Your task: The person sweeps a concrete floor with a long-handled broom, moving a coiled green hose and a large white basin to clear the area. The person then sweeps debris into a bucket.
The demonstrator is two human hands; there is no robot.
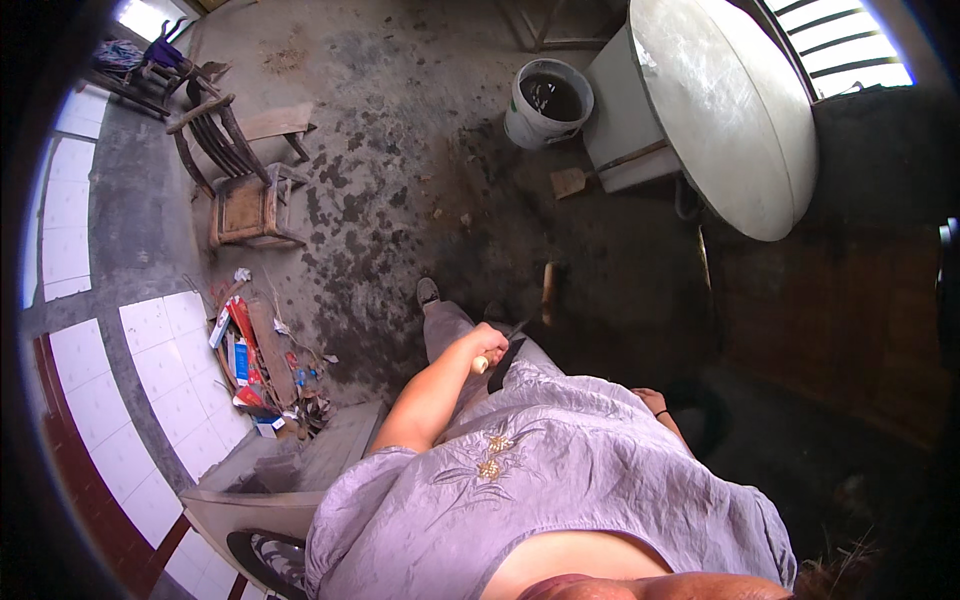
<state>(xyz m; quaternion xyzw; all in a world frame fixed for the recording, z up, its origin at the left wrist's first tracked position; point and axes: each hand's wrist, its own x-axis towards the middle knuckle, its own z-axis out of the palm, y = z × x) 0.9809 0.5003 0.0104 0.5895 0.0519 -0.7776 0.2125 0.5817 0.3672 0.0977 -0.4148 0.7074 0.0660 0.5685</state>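
My left hand is closed around the pale wooden handle of a tool in front of my thighs. A thin dark metal part sticks out past my fingers, and a dark blade-like shape lies beside them; the kind of tool cannot be told. At my right side, my right hand hangs partly hidden by my grey-purple shirt, with a dark band at the wrist. Whether it holds anything is hidden. Ahead of my legs, a short pale cylindrical piece, seemingly wood, stands or lies on the dark floor.
A white bucket of dark liquid stands ahead, near a white cabinet-like box and a large pale round tabletop. To the left are a wooden chair, a scrap pile and a white washing machine. The concrete floor has wet patches.
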